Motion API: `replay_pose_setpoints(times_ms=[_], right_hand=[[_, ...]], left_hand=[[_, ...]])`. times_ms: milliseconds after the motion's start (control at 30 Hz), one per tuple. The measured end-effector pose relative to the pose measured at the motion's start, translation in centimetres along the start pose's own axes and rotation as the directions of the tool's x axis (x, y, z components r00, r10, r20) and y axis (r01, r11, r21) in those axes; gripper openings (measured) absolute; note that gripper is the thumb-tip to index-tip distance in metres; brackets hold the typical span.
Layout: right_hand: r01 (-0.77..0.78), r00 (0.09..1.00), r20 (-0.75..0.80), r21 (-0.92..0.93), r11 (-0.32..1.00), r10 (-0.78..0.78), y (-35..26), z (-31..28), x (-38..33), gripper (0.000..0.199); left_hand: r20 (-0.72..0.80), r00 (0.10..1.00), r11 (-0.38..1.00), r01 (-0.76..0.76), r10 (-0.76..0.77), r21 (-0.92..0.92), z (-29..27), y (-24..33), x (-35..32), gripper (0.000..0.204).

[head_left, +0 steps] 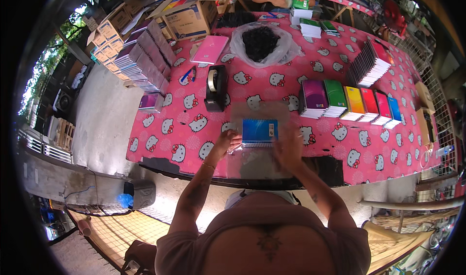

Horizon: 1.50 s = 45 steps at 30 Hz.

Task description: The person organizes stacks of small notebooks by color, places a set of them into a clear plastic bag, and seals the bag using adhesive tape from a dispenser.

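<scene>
A stack of blue spiral notebooks (257,131) lies in front of me on a greyish mat (240,164) near the table's front edge. My left hand (228,143) is at the stack's left edge, its fingers curled together. A small shiny, clear bit shows below the fingertips, and I cannot make out what it is. Close by the right edge of the stack is my right hand (290,150), smeared by motion, so its fingers are unclear. A black tape dispenser (216,93) with a roll of tape stands beyond the left hand.
Notebook stacks in several colours (335,99) stand to the right, with a taller pile (367,64) behind. Tall notebook piles (145,56) line the left edge. Farther back are a pink notebook (210,49), a plastic bag of black material (260,42), a cardboard box (187,18) and a person handling green notebooks (300,4).
</scene>
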State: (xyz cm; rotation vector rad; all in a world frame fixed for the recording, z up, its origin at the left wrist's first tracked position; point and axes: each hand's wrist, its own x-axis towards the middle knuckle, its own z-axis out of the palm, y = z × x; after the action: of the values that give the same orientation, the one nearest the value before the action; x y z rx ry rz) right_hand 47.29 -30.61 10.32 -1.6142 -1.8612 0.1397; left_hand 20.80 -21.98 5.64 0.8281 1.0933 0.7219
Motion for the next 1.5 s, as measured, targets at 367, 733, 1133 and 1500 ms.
replay_pose_setpoints(times_ms=[367,733,1133,1500], right_hand=[[0.158,0.979,0.159,-0.186,0.970,-0.129,-3.8,3.4,-2.0,0.063],[0.140,0.983,0.140,-0.164,0.976,-0.117,-4.1,3.0,-1.7,0.056],[0.197,0.977,0.108,-0.150,0.969,-0.182,-3.8,3.0,-2.1,0.055],[0.241,0.970,0.069,-0.304,0.921,-0.231,-2.7,5.6,-3.0,0.057]], left_hand=[[0.410,0.697,0.184,-0.609,0.589,0.771,4.4,7.1,9.7,0.013],[0.729,0.596,-0.224,-0.701,0.336,0.677,6.1,7.7,15.2,0.013],[0.585,0.725,0.336,-0.688,0.364,0.643,5.1,8.8,9.5,0.013],[0.496,0.551,-0.173,-0.534,0.671,0.827,9.3,1.9,0.7,0.013]])
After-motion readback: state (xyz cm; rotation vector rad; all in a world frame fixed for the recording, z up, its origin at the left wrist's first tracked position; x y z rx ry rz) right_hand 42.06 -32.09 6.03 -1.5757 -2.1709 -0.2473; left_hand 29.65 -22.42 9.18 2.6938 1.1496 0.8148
